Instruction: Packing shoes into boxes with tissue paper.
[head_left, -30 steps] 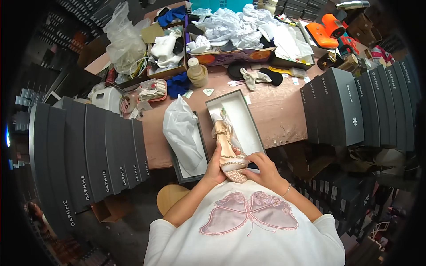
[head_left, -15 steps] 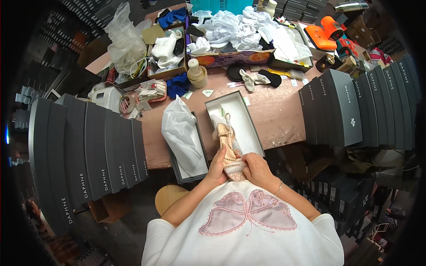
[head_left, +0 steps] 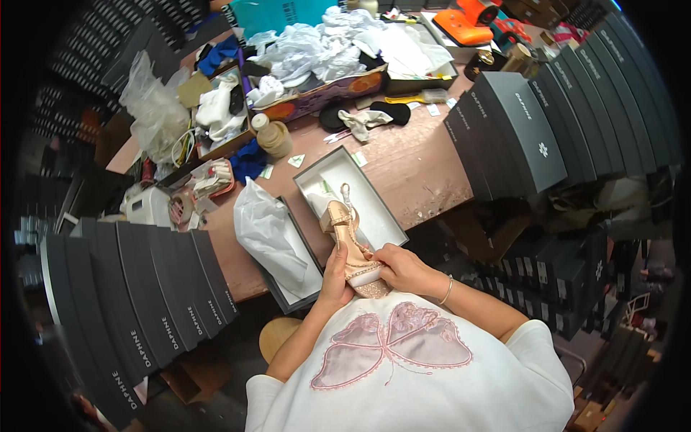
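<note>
A gold, glittery ankle-strap sandal [head_left: 345, 241] with a beaded trim is held close to my chest, its toe end toward me. My left hand [head_left: 335, 279] wraps round its left side, thumb along the insole. On the other side, my right hand [head_left: 403, 271] pinches the toe strap's edge. The sandal's heel end and loose ankle strap overlap a shallow, pale-lined grey box part [head_left: 389, 216] on the table. To the left of it lies another grey box part [head_left: 311, 270] with crumpled white tissue paper [head_left: 263, 227] in it.
Stacks of dark grey shoeboxes rise at the left [head_left: 137, 281] and right [head_left: 522, 133] of the pinkish table [head_left: 425, 165]. Farther back are a glue bottle [head_left: 272, 135], a patterned carton [head_left: 317, 101] heaped with white paper, black insoles [head_left: 390, 112] and an orange tape dispenser [head_left: 464, 27].
The whole view has turned and shifted, so the table now slants. Both hands keep the sandal at my chest, with the same grip and only slight finger movement.
</note>
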`<state>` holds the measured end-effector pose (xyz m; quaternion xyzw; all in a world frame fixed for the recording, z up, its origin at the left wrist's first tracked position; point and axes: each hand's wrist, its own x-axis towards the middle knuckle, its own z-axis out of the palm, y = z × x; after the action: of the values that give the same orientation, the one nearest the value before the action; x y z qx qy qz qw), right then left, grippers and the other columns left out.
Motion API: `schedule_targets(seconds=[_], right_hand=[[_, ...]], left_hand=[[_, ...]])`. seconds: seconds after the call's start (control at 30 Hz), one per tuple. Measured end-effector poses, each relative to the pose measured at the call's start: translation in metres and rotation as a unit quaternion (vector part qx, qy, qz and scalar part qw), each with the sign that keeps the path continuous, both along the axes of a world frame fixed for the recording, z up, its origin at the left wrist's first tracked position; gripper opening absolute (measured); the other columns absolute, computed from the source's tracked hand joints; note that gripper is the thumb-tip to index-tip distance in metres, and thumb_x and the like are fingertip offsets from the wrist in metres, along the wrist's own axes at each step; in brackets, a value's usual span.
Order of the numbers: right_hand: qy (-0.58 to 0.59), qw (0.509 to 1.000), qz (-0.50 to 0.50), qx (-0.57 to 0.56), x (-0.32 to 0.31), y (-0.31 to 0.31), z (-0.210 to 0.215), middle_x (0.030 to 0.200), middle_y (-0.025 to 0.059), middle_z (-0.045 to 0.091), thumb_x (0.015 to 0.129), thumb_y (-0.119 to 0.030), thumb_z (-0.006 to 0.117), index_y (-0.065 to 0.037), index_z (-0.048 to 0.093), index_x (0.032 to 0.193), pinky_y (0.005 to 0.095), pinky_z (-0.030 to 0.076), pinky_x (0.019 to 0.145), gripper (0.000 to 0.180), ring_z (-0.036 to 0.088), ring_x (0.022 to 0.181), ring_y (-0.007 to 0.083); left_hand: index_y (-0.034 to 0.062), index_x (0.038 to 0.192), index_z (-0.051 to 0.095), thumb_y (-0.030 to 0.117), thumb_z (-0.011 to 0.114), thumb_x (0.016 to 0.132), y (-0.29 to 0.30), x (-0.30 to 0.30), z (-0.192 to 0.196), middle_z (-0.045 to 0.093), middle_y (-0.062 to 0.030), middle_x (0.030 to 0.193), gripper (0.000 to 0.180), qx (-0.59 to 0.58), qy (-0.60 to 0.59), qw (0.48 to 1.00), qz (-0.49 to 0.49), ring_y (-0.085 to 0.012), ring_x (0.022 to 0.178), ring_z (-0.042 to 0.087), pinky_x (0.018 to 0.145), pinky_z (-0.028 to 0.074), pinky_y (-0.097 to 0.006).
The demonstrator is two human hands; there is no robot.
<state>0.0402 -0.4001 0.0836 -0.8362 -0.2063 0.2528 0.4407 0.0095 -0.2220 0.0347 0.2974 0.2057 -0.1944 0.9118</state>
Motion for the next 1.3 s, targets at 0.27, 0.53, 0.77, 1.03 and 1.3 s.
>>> schedule_targets(seconds=[0.27, 0.53, 0.77, 1.03, 1.3], right_hand=[[0.0, 0.999, 0.02, -0.036, -0.004, -0.007, 0.013, 0.091, 0.0188, 0.059, 0.081, -0.008, 0.052, 0.0, 0.057, 0.105, 0.0424, 0.042, 0.081, 0.026, 0.058, 0.09, 0.0345], [-0.063, 0.997, -0.036, 0.025, -0.017, -0.007, 0.008, 0.094, 0.015, 0.061, 0.077, -0.004, 0.056, -0.002, 0.059, 0.103, 0.0383, 0.043, 0.081, 0.026, 0.058, 0.087, 0.0299], [0.065, 0.983, -0.123, 0.123, -0.016, -0.012, 0.003, 0.098, 0.0132, 0.063, 0.078, -0.008, 0.059, 0.001, 0.061, 0.107, 0.0309, 0.05, 0.08, 0.03, 0.062, 0.091, 0.0212], [0.018, 0.992, -0.117, 0.048, -0.015, -0.011, 0.001, 0.094, 0.0174, 0.062, 0.077, -0.007, 0.058, 0.002, 0.06, 0.104, 0.0374, 0.049, 0.079, 0.028, 0.061, 0.087, 0.0307], [0.006, 0.998, -0.058, 0.037, -0.009, -0.009, 0.001, 0.092, 0.0176, 0.059, 0.077, -0.006, 0.053, 0.002, 0.059, 0.098, 0.0402, 0.046, 0.082, 0.023, 0.057, 0.091, 0.0335]], left_hand=[[-0.0003, 0.116, 0.048, 0.044, 0.046, 0.098, -0.002, 0.005, 0.006, 0.06, -0.0136, 0.1, 0.048, -0.031, 0.014, 0.998, -0.053, -0.0223, 0.091, 0.063, 0.082, 0.054, -0.037], [0.0005, 0.116, 0.047, 0.042, 0.047, 0.098, 0.0, 0.004, 0.008, 0.058, -0.013, 0.103, 0.045, -0.026, 0.004, 0.998, -0.051, -0.0213, 0.093, 0.062, 0.082, 0.054, -0.037], [-0.0007, 0.119, 0.048, 0.047, 0.049, 0.096, 0.001, 0.008, 0.006, 0.059, -0.0137, 0.103, 0.052, -0.026, -0.014, 0.999, -0.039, -0.0223, 0.094, 0.063, 0.083, 0.055, -0.039], [0.0011, 0.117, 0.048, 0.046, 0.05, 0.096, -0.003, 0.011, 0.012, 0.058, -0.012, 0.103, 0.05, -0.016, -0.003, 1.0, -0.015, -0.0201, 0.095, 0.061, 0.084, 0.055, -0.037], [0.0025, 0.113, 0.048, 0.044, 0.052, 0.096, -0.002, 0.012, 0.014, 0.057, -0.0104, 0.1, 0.045, -0.038, -0.016, 0.999, -0.021, -0.0179, 0.094, 0.059, 0.083, 0.054, -0.035]])
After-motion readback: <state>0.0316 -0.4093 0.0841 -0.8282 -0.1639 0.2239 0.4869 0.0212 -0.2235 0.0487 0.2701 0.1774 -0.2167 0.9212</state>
